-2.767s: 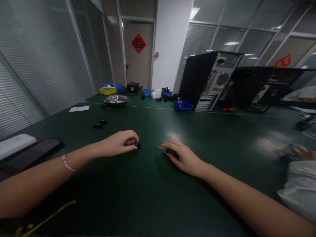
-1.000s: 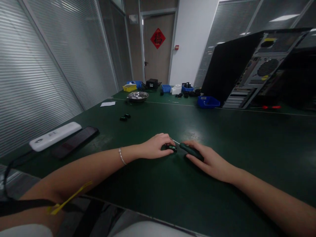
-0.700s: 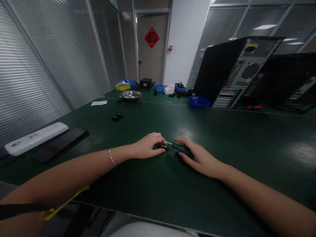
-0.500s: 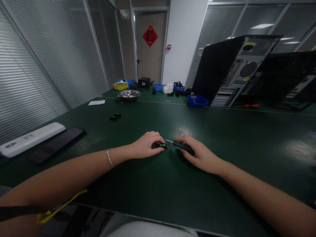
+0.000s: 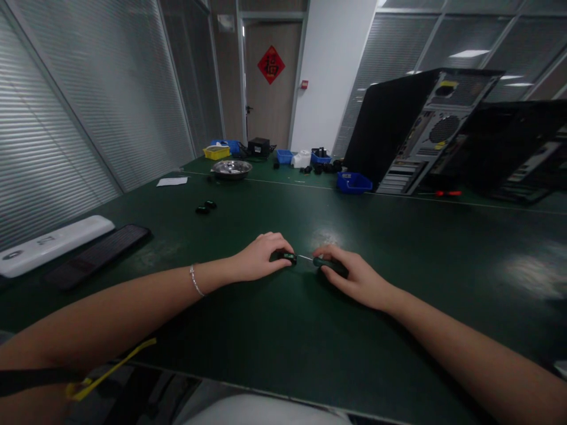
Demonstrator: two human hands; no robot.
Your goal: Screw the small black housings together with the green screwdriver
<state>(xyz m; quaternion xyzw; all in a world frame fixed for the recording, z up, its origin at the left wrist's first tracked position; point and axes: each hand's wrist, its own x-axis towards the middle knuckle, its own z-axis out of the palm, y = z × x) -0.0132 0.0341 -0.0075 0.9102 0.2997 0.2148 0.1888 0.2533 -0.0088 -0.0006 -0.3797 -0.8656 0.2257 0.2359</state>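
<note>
1. Head view, center of the frame: the fingers of my left hand (image 5: 259, 260) are grasping a small black part (image 5: 290, 258), pinched between thumb and fingertips, low over the green tabletop (image 5: 274, 342).
2. Right of center, the fingers of my right hand (image 5: 361, 280) are wrapped around the dark green handle of a screwdriver (image 5: 325, 263). Its thin shaft points left, the tip just beside the small black part; I can't tell whether they touch.
3. Left of center, farther up the frame, two small dark pieces (image 5: 202, 209) lie close together.
4. At the left edge, a long white case (image 5: 57, 243) sits next to a dark flat slab (image 5: 100, 254).
5. Upper middle, I see a metal bowl (image 5: 231, 171), with a sheet of paper (image 5: 172, 182) to its left.
6. Upper right, a black computer tower (image 5: 390, 127) stands behind a blue bin (image 5: 354, 184).
</note>
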